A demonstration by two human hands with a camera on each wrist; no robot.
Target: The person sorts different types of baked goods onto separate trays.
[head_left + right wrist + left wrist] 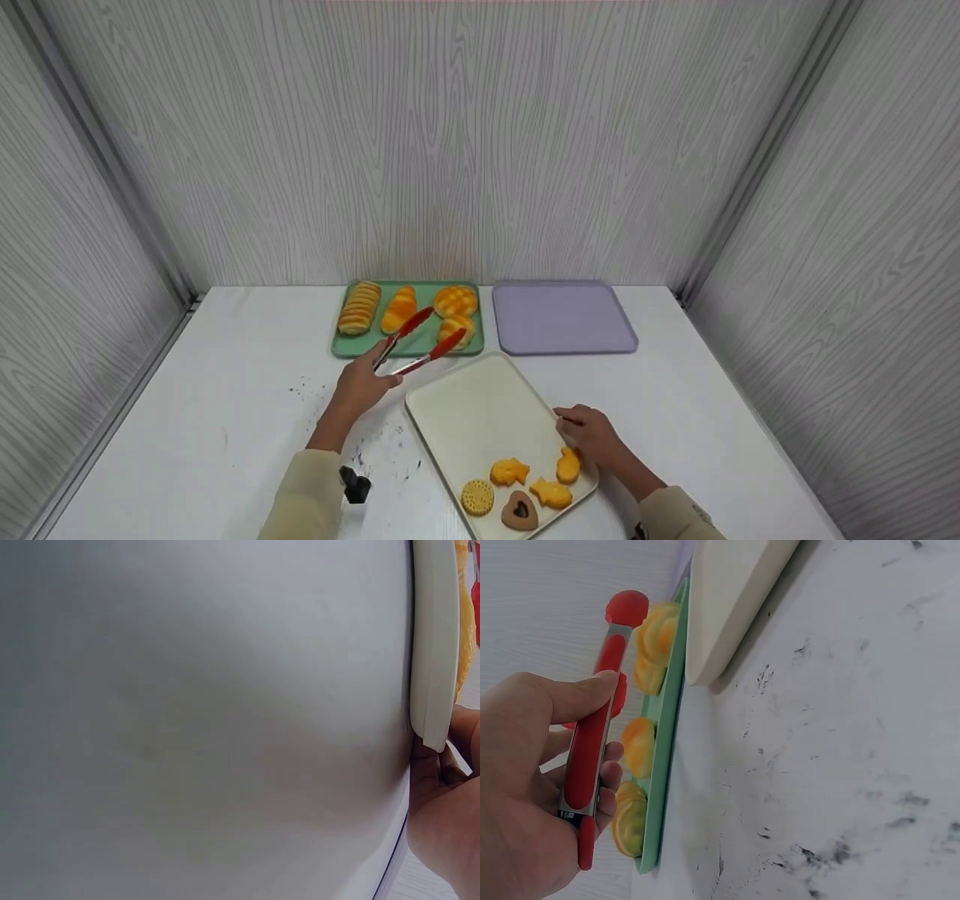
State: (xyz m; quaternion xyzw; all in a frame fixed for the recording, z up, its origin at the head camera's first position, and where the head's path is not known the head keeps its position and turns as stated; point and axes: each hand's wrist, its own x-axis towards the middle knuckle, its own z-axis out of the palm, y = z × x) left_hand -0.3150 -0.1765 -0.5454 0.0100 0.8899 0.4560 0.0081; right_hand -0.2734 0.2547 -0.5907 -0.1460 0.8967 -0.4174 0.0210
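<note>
My left hand grips red-tipped tongs, whose arms are spread and whose tips hover over the green tray beside a round bun. In the left wrist view my thumb and fingers curl round the tongs with the green tray's edge behind. My right hand holds the right rim of the cream tray, fingers curled over the edge. Cookies lie at the cream tray's near end. In the right wrist view the cream tray's rim sits against my fingers.
Several breads lie on the green tray. A bare lilac tray stands to its right at the back. Dark crumbs speckle the white table, and a small black object is by my left sleeve. Grey walls enclose three sides.
</note>
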